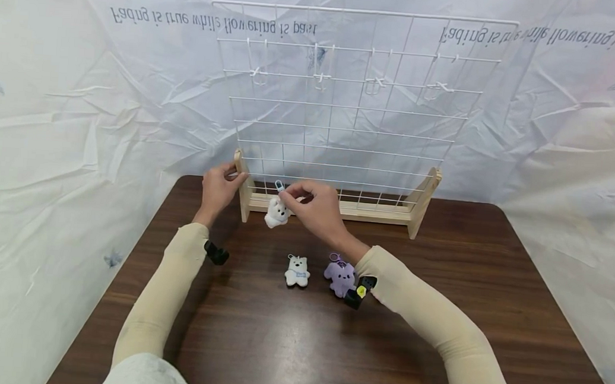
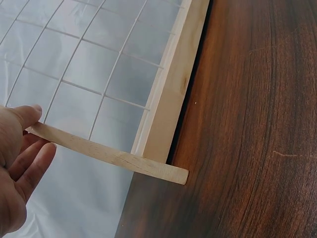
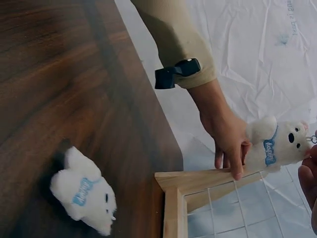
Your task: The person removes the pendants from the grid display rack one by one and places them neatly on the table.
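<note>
My left hand (image 1: 219, 189) grips the top of the rack's left wooden upright (image 2: 104, 151), thumb on one side and fingers on the other. From my right hand (image 1: 314, 207) hangs a white plush keychain (image 3: 280, 141) with a blue scarf; thumb and fingertips pinch it near its metal clasp (image 1: 279, 186). It hangs in front of the rack's lower left. A second white plush keychain (image 1: 297, 271) with a blue scarf lies face up on the table. Right of it lies a purple plush keychain (image 1: 341, 277), partly behind the right wrist's camera.
The white wire grid (image 1: 345, 107) stands in a wooden base (image 1: 375, 213) at the table's back. Several white hooks (image 1: 322, 77) hang across its upper part. Pale printed sheeting (image 1: 149, 86) covers the wall behind the brown table (image 1: 285, 357).
</note>
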`<state>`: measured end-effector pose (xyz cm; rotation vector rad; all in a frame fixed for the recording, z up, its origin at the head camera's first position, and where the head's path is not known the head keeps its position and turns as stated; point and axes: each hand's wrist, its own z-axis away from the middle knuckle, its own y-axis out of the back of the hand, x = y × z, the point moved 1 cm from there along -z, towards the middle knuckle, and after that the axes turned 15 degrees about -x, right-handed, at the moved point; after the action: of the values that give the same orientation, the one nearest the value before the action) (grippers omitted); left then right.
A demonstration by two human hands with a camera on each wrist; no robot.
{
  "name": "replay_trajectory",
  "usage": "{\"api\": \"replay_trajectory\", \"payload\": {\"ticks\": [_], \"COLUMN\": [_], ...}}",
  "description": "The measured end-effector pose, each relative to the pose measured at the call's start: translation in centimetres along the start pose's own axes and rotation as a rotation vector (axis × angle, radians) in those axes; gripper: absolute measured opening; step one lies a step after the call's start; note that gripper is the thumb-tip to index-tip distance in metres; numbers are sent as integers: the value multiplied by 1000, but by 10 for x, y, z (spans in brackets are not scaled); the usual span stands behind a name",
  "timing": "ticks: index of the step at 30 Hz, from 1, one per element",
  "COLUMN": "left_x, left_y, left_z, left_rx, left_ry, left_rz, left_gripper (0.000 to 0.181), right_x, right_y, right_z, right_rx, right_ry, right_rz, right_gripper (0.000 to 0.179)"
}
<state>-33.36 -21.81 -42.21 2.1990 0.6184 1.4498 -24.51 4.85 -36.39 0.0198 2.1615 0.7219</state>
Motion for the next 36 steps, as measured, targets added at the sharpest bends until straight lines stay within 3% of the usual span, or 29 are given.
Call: {"api": "replay_trajectory", "payload": {"ticks": [36], "left_x": [-9], "left_y": [0], "left_z": [-14], "left_rx": [-21], "left_ry": [-10], "left_rz": [14], "left_gripper": [41], "right_x": [27], "right_y": [-53], "right_z": [41], "right_rx": [-151], "right_ry": [-56], "right_rz": [-23], "right_gripper": [7]}}
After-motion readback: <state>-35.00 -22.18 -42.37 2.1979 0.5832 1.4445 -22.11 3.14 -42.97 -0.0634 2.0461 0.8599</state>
